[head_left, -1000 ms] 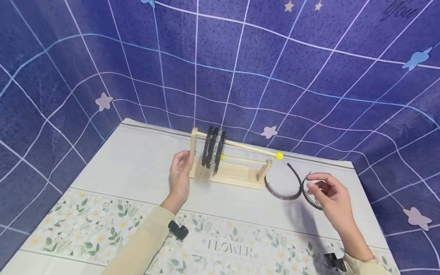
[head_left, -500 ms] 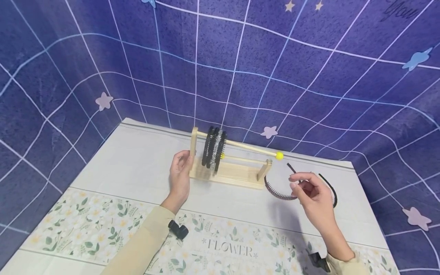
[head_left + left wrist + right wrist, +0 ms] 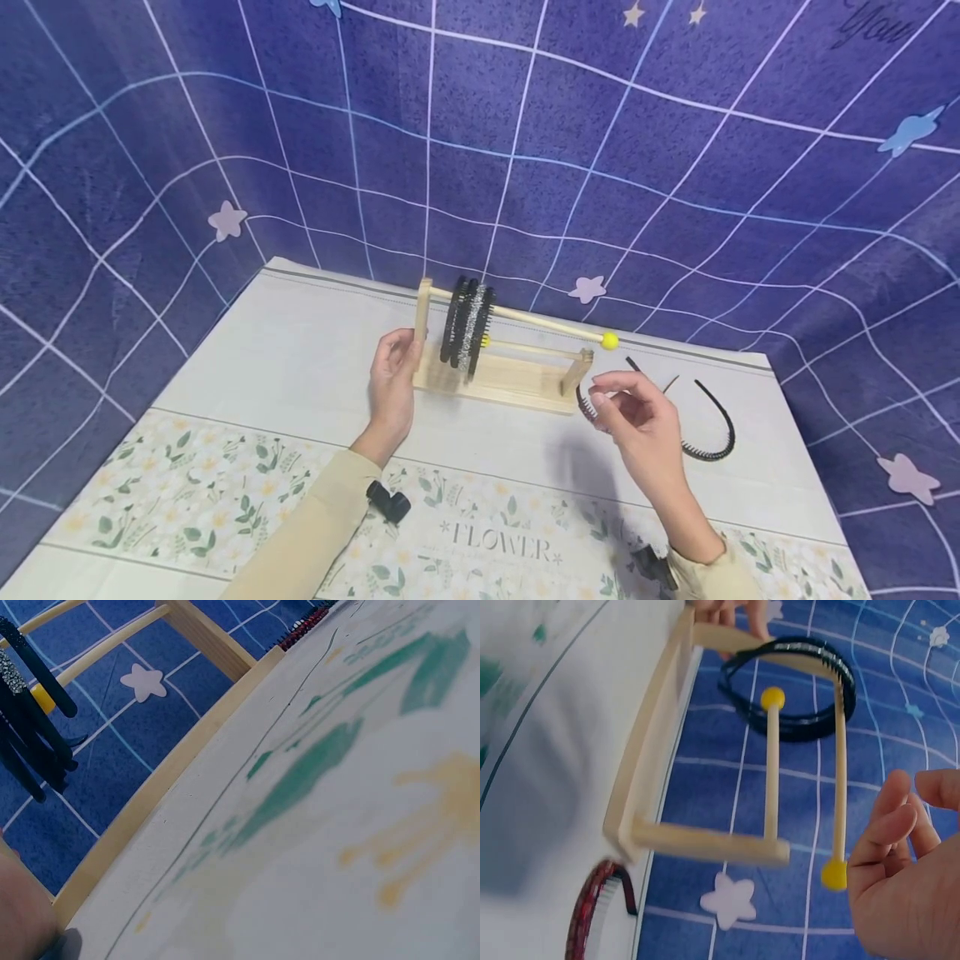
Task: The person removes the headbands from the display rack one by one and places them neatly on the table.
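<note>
My left hand [image 3: 393, 375] grips the left upright of a pale wooden headband stand [image 3: 498, 385]; a bit of that hand [image 3: 26, 907] shows in the left wrist view. Several black headbands [image 3: 457, 321] and a silver glittery headband [image 3: 471, 333] hang on the stand's upper rod, which ends in a yellow ball [image 3: 610, 340]. My right hand [image 3: 641, 429] hovers at the stand's right end, fingers loosely curled with nothing between them. A dark red toothed headband [image 3: 585, 915] lies right of the stand, partly hidden by this hand in the head view.
A black toothed headband [image 3: 729, 425] lies on the table to the right of my right hand. White cloth with a flower-print band [image 3: 217, 483] covers the table. Blue grid-and-star fabric [image 3: 480, 167] rises behind and at both sides.
My right hand has moved left, from over the black headband past the dark red one toward the stand, uncovering the black headband. My left hand and the stand have stayed put.
</note>
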`<state>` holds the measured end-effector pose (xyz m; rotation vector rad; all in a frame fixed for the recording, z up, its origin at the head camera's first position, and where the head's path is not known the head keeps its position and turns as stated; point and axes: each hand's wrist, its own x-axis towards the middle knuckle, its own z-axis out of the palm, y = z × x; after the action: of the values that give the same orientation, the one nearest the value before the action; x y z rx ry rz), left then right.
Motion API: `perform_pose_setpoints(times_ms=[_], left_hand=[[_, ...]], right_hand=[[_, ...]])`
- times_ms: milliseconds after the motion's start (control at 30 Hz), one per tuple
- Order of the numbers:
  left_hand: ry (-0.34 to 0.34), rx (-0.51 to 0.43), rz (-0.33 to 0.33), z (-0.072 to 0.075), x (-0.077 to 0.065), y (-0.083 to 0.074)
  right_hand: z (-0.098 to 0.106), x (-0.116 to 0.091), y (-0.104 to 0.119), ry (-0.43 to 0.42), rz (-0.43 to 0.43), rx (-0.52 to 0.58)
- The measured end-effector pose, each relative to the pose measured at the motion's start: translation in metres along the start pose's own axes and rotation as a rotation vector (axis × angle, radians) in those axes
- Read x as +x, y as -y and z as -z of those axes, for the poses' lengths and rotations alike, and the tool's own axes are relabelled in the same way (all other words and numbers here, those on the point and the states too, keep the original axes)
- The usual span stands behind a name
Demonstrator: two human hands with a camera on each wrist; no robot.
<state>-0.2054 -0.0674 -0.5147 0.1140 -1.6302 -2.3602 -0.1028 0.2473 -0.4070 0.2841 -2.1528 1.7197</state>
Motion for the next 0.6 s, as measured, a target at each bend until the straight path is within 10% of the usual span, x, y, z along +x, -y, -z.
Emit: perform_pose_setpoints(times_ms=[600], left_hand=[[-0.001, -0.015, -0.001, -0.002, 0.0, 0.001]], right_hand=[[-0.051, 0.012, 0.005, 0.142, -0.011, 0.138]])
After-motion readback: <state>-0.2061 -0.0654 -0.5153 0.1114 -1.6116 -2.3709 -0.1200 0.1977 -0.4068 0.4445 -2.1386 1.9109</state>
